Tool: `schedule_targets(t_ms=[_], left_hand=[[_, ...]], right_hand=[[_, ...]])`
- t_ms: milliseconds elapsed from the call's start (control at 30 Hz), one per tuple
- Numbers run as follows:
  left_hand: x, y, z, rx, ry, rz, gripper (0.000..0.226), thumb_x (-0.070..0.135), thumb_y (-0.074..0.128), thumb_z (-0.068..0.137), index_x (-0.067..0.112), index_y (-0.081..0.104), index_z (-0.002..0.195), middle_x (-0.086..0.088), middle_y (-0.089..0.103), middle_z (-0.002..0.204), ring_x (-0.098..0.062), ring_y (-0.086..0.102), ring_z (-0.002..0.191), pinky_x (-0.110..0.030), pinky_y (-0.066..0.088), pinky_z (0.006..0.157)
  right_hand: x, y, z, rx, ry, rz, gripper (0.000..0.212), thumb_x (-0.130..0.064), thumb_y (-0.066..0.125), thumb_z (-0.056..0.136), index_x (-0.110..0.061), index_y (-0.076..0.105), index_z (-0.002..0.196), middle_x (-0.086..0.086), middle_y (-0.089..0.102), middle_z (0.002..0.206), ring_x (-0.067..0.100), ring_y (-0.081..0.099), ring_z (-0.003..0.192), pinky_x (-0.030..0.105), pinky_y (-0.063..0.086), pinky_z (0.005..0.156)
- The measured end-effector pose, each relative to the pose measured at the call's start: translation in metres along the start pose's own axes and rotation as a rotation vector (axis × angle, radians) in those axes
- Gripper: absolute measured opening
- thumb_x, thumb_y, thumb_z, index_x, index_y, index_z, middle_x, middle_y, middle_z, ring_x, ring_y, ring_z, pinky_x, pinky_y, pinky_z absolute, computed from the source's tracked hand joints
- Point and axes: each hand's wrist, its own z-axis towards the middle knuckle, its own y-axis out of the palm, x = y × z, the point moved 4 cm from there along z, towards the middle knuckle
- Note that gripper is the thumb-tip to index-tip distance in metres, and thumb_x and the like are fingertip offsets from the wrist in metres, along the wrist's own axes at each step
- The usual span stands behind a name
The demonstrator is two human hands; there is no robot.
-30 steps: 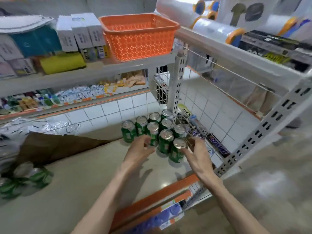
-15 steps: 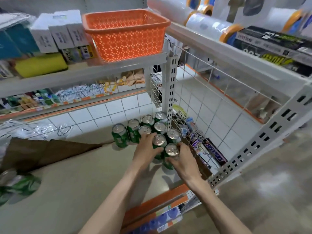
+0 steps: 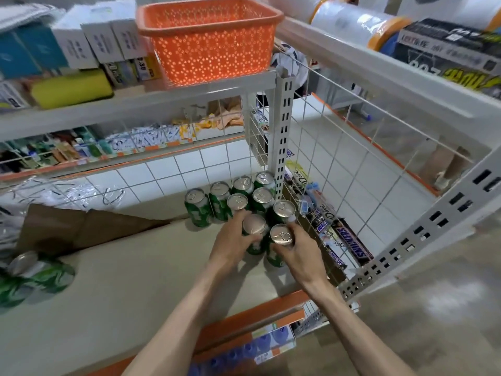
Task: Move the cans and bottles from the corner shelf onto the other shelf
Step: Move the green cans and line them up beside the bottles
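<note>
shelf point(image 3: 141, 289) open left, wire grid point(image 3: 320, 169) blocks right

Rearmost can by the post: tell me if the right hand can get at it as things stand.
Probably not directly: the right hand already grips a front can, and other cans crowd the rearmost can.

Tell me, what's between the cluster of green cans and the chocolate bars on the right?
A white wire grid panel stands between the green cans and the chocolate bars, which lie on the neighbouring shelf. The head view shows it.
</note>
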Motion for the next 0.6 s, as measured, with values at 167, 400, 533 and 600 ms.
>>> schedule_targets(t_ms=[167, 400, 533, 600], left_hand=[[-0.008, -0.027, -0.016, 0.005, -0.035, 0.013, 0.058, 0.029, 0.083, 0.078, 0.024, 0.058, 0.130, 0.011, 0.065, 0.117, -0.008, 0.059, 0.106, -0.025, 0.045, 0.087], [-0.015, -0.114, -0.059, 0.114, -0.008, -0.026, 0.046, 0.027, 0.081, 0.080, 0.022, 0.064, 0.123, 0.009, 0.067, 0.113, -0.008, 0.062, 0.104, -0.023, 0.047, 0.089], [-0.040, -0.178, -0.097, 0.254, -0.066, -0.001, 0.051, 0.031, 0.082, 0.076, 0.019, 0.065, 0.123, 0.005, 0.068, 0.110, -0.012, 0.064, 0.103, -0.032, 0.053, 0.093], [-0.059, -0.208, -0.121, 0.312, -0.109, 0.003, 0.056, 0.038, 0.080, 0.070, 0.021, 0.066, 0.121, 0.005, 0.070, 0.111, -0.012, 0.065, 0.105, -0.038, 0.053, 0.096]], right_hand=[[-0.021, -0.005, 0.000, -0.027, -0.071, -0.011, 0.048, -0.035, 0.074, 0.082, -0.022, 0.056, 0.124, -0.003, 0.068, 0.119, 0.012, 0.064, 0.101, 0.043, 0.054, 0.092], [-0.092, 0.027, -0.005, -0.150, -0.201, 0.019, 0.059, -0.039, 0.072, 0.084, -0.019, 0.051, 0.134, -0.004, 0.064, 0.125, 0.014, 0.061, 0.108, 0.043, 0.050, 0.099], [-0.142, 0.068, -0.016, -0.249, -0.284, 0.047, 0.039, -0.034, 0.073, 0.084, -0.026, 0.058, 0.119, -0.012, 0.064, 0.105, 0.009, 0.062, 0.095, 0.027, 0.051, 0.083], [-0.168, 0.092, -0.024, -0.280, -0.327, 0.040, 0.038, -0.031, 0.075, 0.083, -0.023, 0.060, 0.117, -0.011, 0.063, 0.099, 0.009, 0.062, 0.089, 0.023, 0.049, 0.078]])
